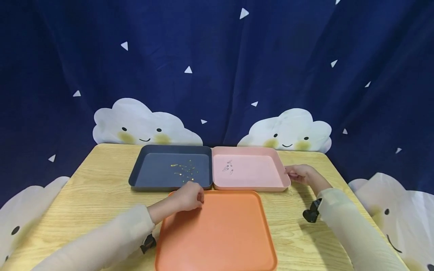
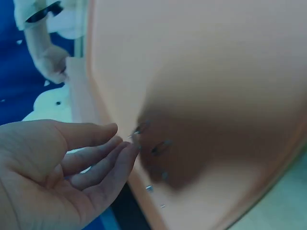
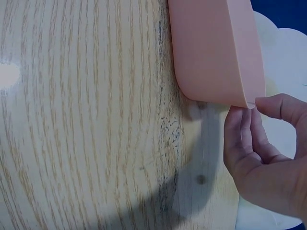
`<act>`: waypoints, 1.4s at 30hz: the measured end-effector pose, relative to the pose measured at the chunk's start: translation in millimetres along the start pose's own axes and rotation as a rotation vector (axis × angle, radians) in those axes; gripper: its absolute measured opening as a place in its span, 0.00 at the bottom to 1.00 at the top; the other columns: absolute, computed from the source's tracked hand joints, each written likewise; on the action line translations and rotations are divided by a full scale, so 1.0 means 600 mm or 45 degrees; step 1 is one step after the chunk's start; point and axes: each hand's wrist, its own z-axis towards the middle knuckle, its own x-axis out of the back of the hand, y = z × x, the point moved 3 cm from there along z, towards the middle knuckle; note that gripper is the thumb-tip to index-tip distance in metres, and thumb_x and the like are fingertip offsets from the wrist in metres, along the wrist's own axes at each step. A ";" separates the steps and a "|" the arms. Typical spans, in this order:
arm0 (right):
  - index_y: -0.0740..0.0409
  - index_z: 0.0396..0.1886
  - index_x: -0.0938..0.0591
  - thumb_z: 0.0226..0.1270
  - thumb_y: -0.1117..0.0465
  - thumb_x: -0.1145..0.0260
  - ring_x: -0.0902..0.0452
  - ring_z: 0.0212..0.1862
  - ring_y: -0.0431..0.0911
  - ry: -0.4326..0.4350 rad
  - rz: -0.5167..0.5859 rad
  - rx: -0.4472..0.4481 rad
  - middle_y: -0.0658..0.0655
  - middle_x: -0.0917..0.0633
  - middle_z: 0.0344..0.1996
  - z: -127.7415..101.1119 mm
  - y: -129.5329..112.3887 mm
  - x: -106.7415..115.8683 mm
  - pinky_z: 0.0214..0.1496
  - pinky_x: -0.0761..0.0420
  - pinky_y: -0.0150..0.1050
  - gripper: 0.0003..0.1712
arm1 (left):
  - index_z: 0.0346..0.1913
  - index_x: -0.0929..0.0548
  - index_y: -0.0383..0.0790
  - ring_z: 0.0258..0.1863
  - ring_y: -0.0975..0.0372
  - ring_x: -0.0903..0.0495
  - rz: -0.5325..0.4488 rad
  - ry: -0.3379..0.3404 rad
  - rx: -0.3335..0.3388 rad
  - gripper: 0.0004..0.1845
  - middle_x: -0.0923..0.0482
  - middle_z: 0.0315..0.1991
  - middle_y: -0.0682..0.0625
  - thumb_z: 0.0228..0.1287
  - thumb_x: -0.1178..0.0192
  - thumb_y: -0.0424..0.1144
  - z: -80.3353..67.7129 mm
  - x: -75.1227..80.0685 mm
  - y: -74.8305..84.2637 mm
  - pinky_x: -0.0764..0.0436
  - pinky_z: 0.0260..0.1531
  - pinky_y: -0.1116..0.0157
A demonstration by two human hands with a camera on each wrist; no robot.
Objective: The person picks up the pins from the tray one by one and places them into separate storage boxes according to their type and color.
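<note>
My left hand point(image 1: 187, 196) hovers over the far left part of the orange tray point(image 1: 234, 229), palm inward, thumb and fingers bent close together. Beside its fingertips in the left wrist view are small shiny pins, among them a loop-shaped one point(image 2: 160, 146); whether the fingers pinch one is unclear. At the right side of the pink tray point(image 3: 206, 52), my right hand point(image 3: 266, 158) pinches the rim between thumb and fingers. Several silver safety pins point(image 1: 226, 168) lie inside that tray. The dark grey tray point(image 1: 152, 184) holds several gold-coloured safety pins point(image 1: 178, 174) and other tiny bits.
All three trays stand on a light wooden table point(image 1: 101, 195), grey and pink side by side at the back, orange in front. Behind hangs a navy curtain point(image 1: 217, 67) with clouds and white triangles. Each wrist carries a small black camera point(image 1: 311, 211).
</note>
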 end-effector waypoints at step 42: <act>0.74 0.71 0.44 0.63 0.69 0.41 0.20 0.28 0.32 0.037 0.054 0.012 0.43 0.15 0.21 0.000 0.001 -0.004 0.36 0.17 0.24 0.38 | 0.36 0.17 0.22 0.22 0.65 0.20 -0.895 -0.298 0.241 0.07 0.16 0.26 0.38 0.60 0.43 0.25 0.012 -0.029 0.001 0.12 0.31 0.65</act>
